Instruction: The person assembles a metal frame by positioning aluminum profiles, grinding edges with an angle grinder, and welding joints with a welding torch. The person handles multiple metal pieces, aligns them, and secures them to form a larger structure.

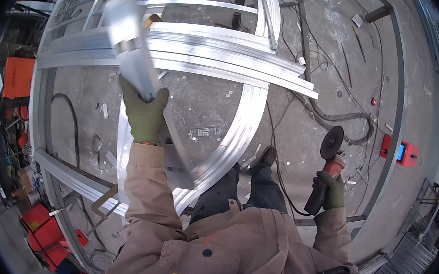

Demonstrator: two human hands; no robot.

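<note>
My left hand (145, 113), in a green work glove, is closed around a silver metal profile (135, 54). The piece is held up over the metalwork, its far end blurred, its near end reaching down past my sleeve. Off to the right, my right hand (332, 189), gloved too, grips an angle grinder (334, 167) by its dark body. The grinder's round disc (332, 142) points away from me; whether it is spinning I cannot tell. Long shiny metal rails (220, 47) lie across the frame beyond my left hand, and a curved metal section (240, 126) bends around in front of me.
A grey steel frame (401, 62) borders the work area. Cables (344, 117) trail over the concrete floor at right, near a red box with a blue screen (401, 154). A C-clamp (103, 201) grips the rail at lower left. Red cases (40, 228) stand beyond the frame.
</note>
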